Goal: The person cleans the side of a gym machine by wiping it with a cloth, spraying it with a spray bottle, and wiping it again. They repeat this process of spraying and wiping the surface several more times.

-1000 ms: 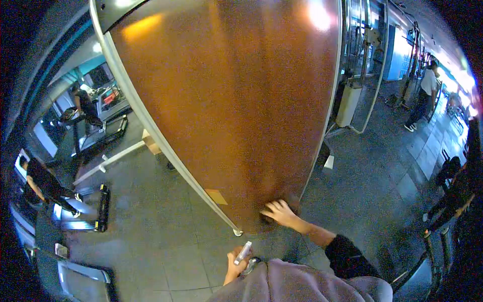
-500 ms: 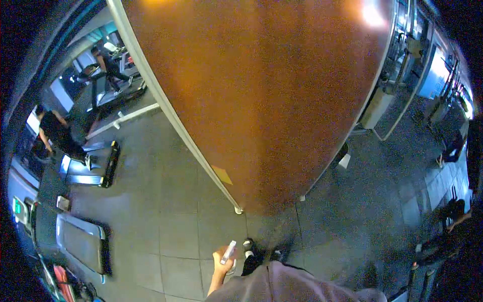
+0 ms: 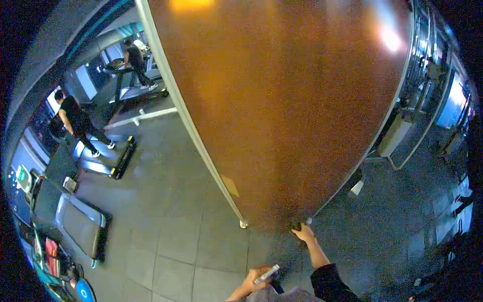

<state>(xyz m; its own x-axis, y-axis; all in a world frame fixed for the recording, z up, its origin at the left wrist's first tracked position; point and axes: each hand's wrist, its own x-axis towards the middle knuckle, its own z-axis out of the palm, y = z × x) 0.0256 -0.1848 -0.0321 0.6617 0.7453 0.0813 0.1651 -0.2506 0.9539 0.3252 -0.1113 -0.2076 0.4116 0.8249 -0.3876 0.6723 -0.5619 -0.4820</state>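
My left hand [image 3: 253, 280] is closed around a small light-coloured flat object [image 3: 266, 273], low in the middle of the view. To its right, my right hand [image 3: 304, 232] reaches forward at the bottom edge of a large brown panel [image 3: 282, 110]. Something dark and small shows at its fingertips, too small to make out. The panel has a pale metal frame and stands upright in front of me.
On the left a person [image 3: 75, 118] stands on a treadmill [image 3: 108, 156], with another person [image 3: 135, 60] on a treadmill farther back. A treadmill [image 3: 80, 226] stands nearer. Gym equipment [image 3: 395, 136] is beyond the panel on the right.
My right hand has come into view and reached forward to the panel's lower edge. My left hand, still holding the light object, has moved right and down. The view has shifted.
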